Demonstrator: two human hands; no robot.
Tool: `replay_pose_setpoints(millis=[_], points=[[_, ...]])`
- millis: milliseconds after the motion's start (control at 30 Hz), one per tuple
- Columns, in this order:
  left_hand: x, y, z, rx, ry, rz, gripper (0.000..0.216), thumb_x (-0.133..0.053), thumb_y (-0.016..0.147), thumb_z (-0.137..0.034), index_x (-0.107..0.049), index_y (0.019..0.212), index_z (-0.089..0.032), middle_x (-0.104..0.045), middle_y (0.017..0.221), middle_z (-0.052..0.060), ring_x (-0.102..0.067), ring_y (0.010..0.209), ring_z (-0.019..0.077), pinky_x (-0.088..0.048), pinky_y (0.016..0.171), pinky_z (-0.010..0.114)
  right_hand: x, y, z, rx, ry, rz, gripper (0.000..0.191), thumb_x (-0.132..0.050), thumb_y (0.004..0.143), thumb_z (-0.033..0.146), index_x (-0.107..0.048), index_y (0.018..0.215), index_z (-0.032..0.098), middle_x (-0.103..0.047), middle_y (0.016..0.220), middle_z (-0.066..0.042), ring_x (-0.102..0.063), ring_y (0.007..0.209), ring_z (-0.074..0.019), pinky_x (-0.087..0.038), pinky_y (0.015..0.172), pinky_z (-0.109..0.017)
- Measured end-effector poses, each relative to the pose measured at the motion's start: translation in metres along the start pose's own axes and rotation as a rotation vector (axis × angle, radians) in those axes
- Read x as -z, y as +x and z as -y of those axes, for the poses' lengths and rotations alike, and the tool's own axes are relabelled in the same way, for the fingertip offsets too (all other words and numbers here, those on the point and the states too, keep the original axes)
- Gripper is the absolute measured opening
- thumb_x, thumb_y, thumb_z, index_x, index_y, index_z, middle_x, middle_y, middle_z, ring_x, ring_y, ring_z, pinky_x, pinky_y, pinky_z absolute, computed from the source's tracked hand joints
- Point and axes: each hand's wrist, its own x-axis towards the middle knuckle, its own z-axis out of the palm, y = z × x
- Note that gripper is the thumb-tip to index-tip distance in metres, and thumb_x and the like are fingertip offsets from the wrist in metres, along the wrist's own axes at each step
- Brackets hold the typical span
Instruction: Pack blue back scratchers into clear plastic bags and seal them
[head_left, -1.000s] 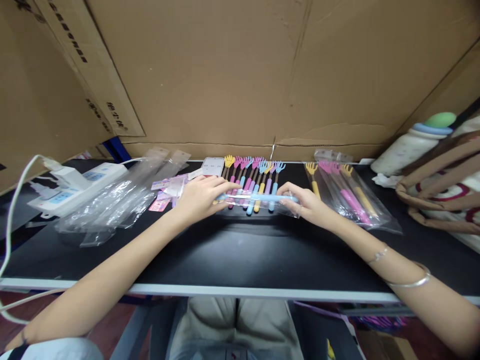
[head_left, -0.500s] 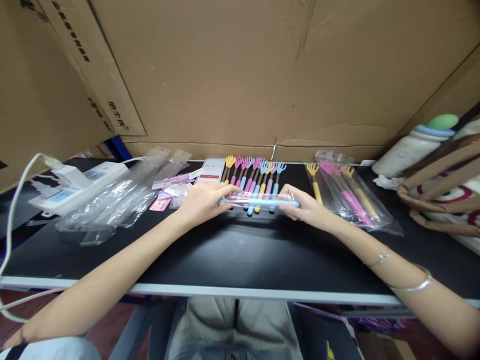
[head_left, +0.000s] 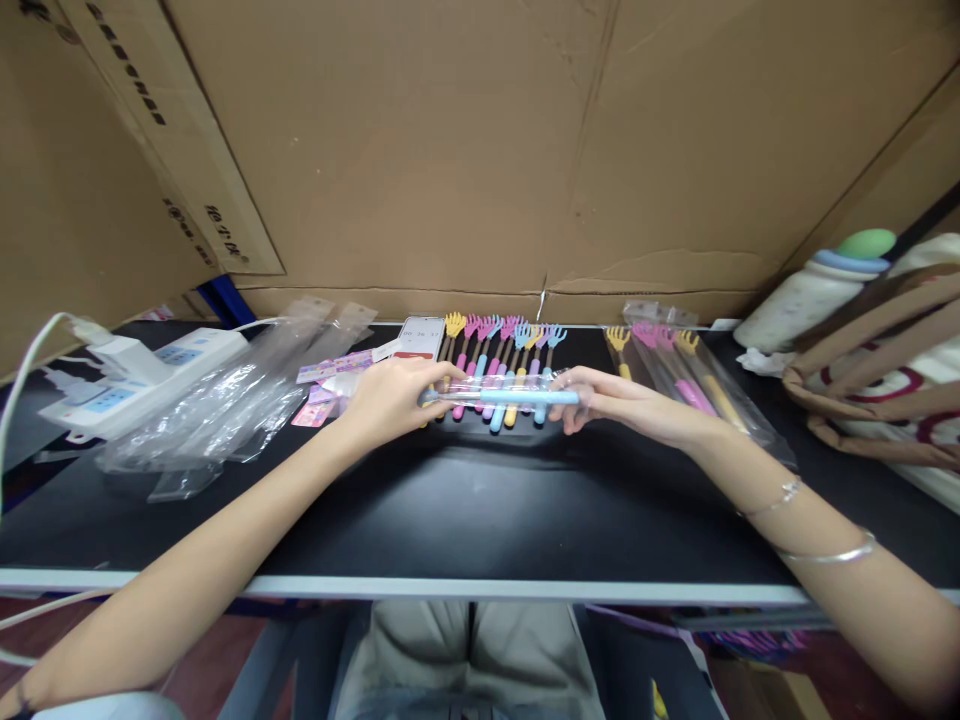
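Held level above the black table is a back scratcher with a light blue handle, inside a clear plastic sleeve. My left hand is closed on its left end, and the fingers hide the claw. At the handle end, my right hand grips the sleeve between thumb and fingers. Just behind lies a row of loose back scratchers in pink, blue, yellow and purple, partly covered by the held one. To the right, several bagged back scratchers lie together, with a yellow-clawed one beside them.
Clear plastic sleeves lie at left beside a white power strip. Small printed cards and a phone sit behind my left hand. A bottle and a brown-handled bag stand at right. Cardboard walls the back.
My right hand has shifted its hold, its fingers now more stretched at the sleeve's end. The blue back scratcher stays level between both hands. The view has moved slightly.
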Motion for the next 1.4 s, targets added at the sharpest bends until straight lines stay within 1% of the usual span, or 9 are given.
replay_pose_setpoints(millis=[167, 333, 467, 667, 800, 1000, 1133, 1300, 1400], points=[[-0.006, -0.001, 0.000, -0.055, 0.014, -0.006, 0.020, -0.062, 0.083, -0.032, -0.063, 0.102, -0.025, -0.070, 0.088, -0.002, -0.064, 0.079, 0.0149, -0.039, 0.063, 0.022, -0.009, 0.006, -0.006, -0.007, -0.049, 0.003, 0.036, -0.053, 0.090, 0.045, -0.051, 0.110, 0.016, -0.066, 0.093, -0.007, -0.063, 0.078, -0.0141, -0.047, 0.072, -0.028], [-0.010, -0.003, -0.003, -0.099, 0.023, 0.004, 0.020, -0.061, 0.083, -0.026, -0.063, 0.103, -0.025, -0.070, 0.086, -0.002, -0.063, 0.074, 0.0141, -0.039, 0.061, 0.021, -0.014, 0.010, -0.015, 0.017, 0.041, -0.026, 0.033, -0.063, 0.083, 0.045, -0.046, 0.093, 0.018, -0.065, 0.075, -0.001, -0.061, 0.069, -0.0123, -0.047, 0.067, -0.026], [-0.009, -0.004, -0.007, -0.117, 0.010, -0.003, 0.021, -0.060, 0.083, -0.023, -0.063, 0.104, -0.026, -0.069, 0.082, -0.003, -0.062, 0.071, 0.0133, -0.038, 0.060, 0.021, -0.014, 0.012, -0.022, -0.007, 0.065, -0.045, 0.037, -0.067, 0.080, 0.045, -0.042, 0.090, 0.020, -0.063, 0.067, 0.002, -0.060, 0.062, -0.0117, -0.046, 0.062, -0.025], [-0.008, -0.003, -0.008, -0.119, -0.022, -0.012, 0.021, -0.062, 0.082, -0.021, -0.063, 0.102, -0.025, -0.067, 0.081, -0.004, -0.061, 0.071, 0.0128, -0.036, 0.059, 0.020, -0.015, 0.013, -0.022, 0.022, -0.038, -0.050, 0.040, -0.061, 0.083, 0.050, -0.049, 0.104, 0.018, -0.060, 0.067, 0.002, -0.059, 0.063, -0.0128, -0.045, 0.060, -0.025], [-0.009, -0.003, -0.010, -0.112, -0.060, 0.025, 0.021, -0.062, 0.083, -0.022, -0.063, 0.104, -0.026, -0.067, 0.082, -0.004, -0.060, 0.070, 0.0117, -0.034, 0.058, 0.020, -0.015, 0.014, -0.020, 0.032, -0.071, -0.028, 0.048, -0.061, 0.079, 0.057, -0.055, 0.102, 0.016, -0.059, 0.070, 0.001, -0.059, 0.064, -0.0130, -0.047, 0.065, -0.027], [-0.010, -0.004, -0.012, -0.015, -0.072, 0.097, 0.031, -0.066, 0.080, -0.039, -0.061, 0.109, -0.028, -0.065, 0.078, -0.005, -0.058, 0.064, 0.0116, -0.030, 0.054, 0.021, -0.019, 0.012, -0.012, -0.006, -0.080, -0.015, 0.048, -0.057, 0.085, 0.051, -0.056, 0.117, 0.015, -0.066, 0.087, -0.005, -0.065, 0.073, -0.0161, -0.047, 0.074, -0.031], [-0.008, -0.004, -0.014, -0.006, -0.119, 0.161, 0.051, -0.069, 0.073, -0.053, -0.058, 0.113, -0.025, -0.065, 0.084, -0.001, -0.059, 0.070, 0.0155, -0.034, 0.058, 0.022, -0.023, 0.012, -0.009, 0.002, -0.050, -0.085, 0.044, -0.059, 0.084, 0.050, -0.057, 0.111, 0.014, -0.066, 0.079, -0.003, -0.064, 0.069, -0.0155, -0.047, 0.071, -0.030], [-0.007, -0.004, -0.015, 0.002, -0.212, 0.180, 0.030, -0.042, 0.094, -0.042, -0.055, 0.115, -0.024, -0.064, 0.082, -0.001, -0.058, 0.071, 0.0145, -0.035, 0.061, 0.023, -0.024, 0.013, -0.007, 0.022, -0.058, -0.129, 0.040, -0.060, 0.083, 0.050, -0.057, 0.102, 0.015, -0.063, 0.070, -0.001, -0.061, 0.068, -0.0152, -0.048, 0.069, -0.029], [-0.007, -0.003, -0.013, -0.012, -0.201, 0.139, 0.028, -0.045, 0.093, -0.040, -0.056, 0.112, -0.023, -0.064, 0.082, -0.001, -0.058, 0.071, 0.0142, -0.036, 0.060, 0.022, -0.024, 0.012, -0.007, 0.023, -0.034, -0.134, 0.039, -0.063, 0.080, 0.051, -0.055, 0.096, 0.016, -0.062, 0.071, -0.001, -0.061, 0.068, -0.0151, -0.048, 0.070, -0.030]])
